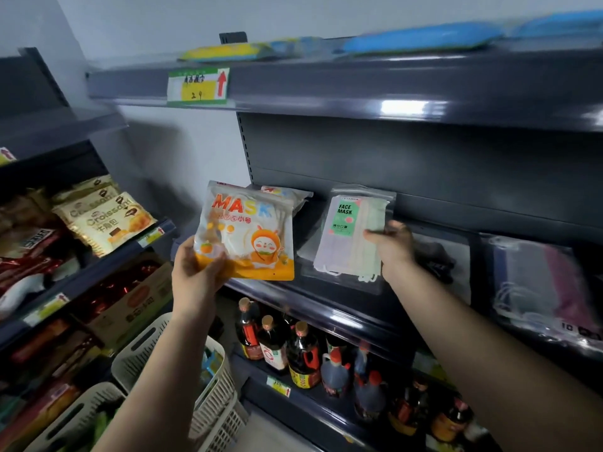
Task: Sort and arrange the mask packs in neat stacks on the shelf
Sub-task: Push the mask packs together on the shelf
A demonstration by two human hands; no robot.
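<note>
My left hand point(195, 272) grips the lower left corner of an orange-and-white cartoon mask pack point(246, 233), held upright in front of the dark shelf point(326, 308). Behind it another pack of the same kind point(287, 194) lies on the shelf. My right hand point(393, 246) pinches the right edge of a clear pack of pastel masks with a green FACE MASK label point(352, 236), tilted up off the shelf. Further right lie a pack with dark masks point(437, 259) and a pack of grey and pink masks point(545, 285).
Blue and yellow packs point(421, 39) lie on the shelf above, over a price tag point(197, 86). Sauce bottles point(293, 350) fill the shelves below. Croissant bags point(107, 216) and snacks fill the left rack. White plastic baskets point(208, 380) stand on the floor.
</note>
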